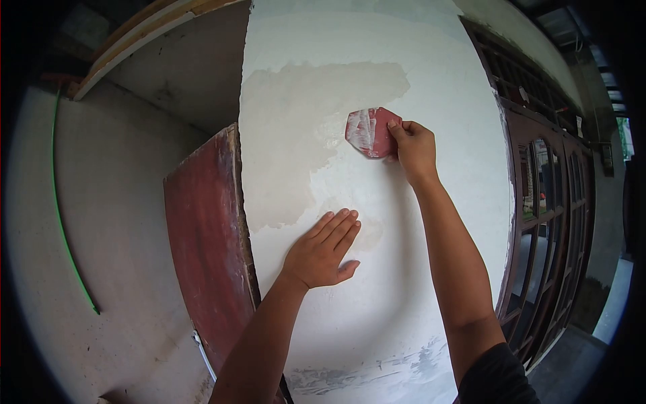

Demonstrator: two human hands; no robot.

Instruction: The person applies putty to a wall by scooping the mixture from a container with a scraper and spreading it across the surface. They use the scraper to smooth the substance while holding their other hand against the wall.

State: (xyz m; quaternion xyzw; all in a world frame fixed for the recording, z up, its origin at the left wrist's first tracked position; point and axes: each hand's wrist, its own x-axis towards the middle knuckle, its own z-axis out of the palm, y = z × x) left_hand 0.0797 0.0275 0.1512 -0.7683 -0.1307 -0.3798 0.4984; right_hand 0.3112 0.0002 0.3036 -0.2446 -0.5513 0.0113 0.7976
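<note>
My right hand (pixel 414 149) pinches the right edge of a red putty scraper (pixel 378 133), thumb on its near face. White putty is smeared over the scraper's left half. It is held up against the white wall (pixel 431 60), beside a large grey-beige patch (pixel 282 128) with ragged edges. Lower and to the left, my left hand (pixel 324 249) lies flat on the wall, fingers stretched out and pointing up right. A fainter damp-looking patch (pixel 370 237) shows just right of its fingertips.
A worn red board (pixel 205 229) stands at the wall's left edge, by an opening. Further left, a thin green strip (pixel 62 222) hangs down another wall. Dark framed glass doors (pixel 548 222) are on the right. Grey smears (pixel 363 377) mark the lower wall.
</note>
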